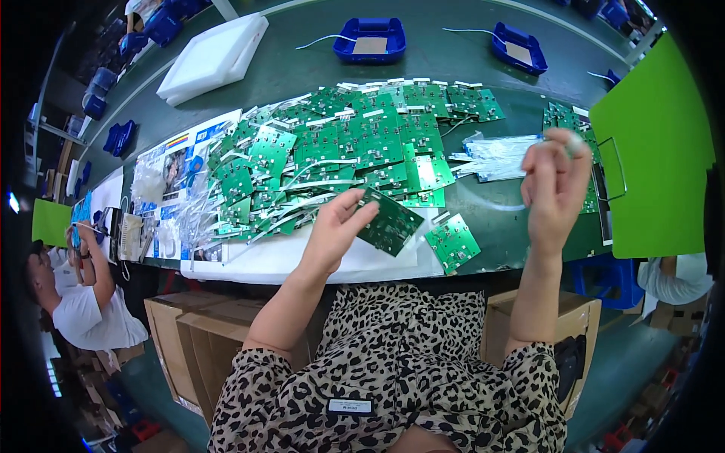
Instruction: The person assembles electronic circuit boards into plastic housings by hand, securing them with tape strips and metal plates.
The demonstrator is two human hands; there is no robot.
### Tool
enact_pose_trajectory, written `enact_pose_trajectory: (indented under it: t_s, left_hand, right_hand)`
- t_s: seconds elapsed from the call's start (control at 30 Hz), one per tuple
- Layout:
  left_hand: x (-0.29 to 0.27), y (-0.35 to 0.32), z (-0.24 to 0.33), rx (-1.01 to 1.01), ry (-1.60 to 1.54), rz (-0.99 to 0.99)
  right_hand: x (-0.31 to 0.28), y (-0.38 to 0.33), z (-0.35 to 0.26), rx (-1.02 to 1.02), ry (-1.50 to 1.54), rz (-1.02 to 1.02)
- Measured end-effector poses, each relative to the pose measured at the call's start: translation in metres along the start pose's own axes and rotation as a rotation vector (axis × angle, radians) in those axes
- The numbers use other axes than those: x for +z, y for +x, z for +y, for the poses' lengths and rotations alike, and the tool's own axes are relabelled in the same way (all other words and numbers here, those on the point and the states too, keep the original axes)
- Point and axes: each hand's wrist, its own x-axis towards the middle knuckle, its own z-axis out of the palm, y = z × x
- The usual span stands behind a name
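Note:
My left hand (337, 226) is closed on the edge of a dark green circuit board (390, 222), which it holds tilted above the front of the table. To the right, my right hand (556, 189) is raised beside a bundle of white ribbon cables (498, 157). Its fingers are curled in and slightly blurred; what they hold, if anything, I cannot make out. One lighter green board (453, 243) lies apart at the table's front edge. Beyond my left hand spreads a large overlapping pile of green circuit boards (370, 140), with white ribbon cables among them.
Blue plastic trays (370, 54) with white cords stand on the far strip, left of which lie white foam slabs (214, 59). A bright green panel (653, 151) rises at the right. Clear plastic bags (192, 219) lie left. Another person (94, 302) works at far left.

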Motion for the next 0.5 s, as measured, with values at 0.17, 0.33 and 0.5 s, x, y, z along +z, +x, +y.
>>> enact_pose_trajectory:
  t_s: [0.17, 0.33, 0.5]
  left_hand:
    - [0.014, 0.002, -0.001, 0.132, 0.291, -0.04]
    - [0.02, 0.001, -0.001, 0.168, 0.342, -0.075]
    - [0.024, -0.006, -0.004, 0.341, 0.6, -0.067]
  right_hand:
    - [0.035, -0.031, 0.023, -0.359, -0.454, -0.469]
    - [0.055, -0.05, 0.042, -0.348, -0.472, -0.451]
    - [0.056, -0.052, 0.051, -0.387, -0.508, -0.344]
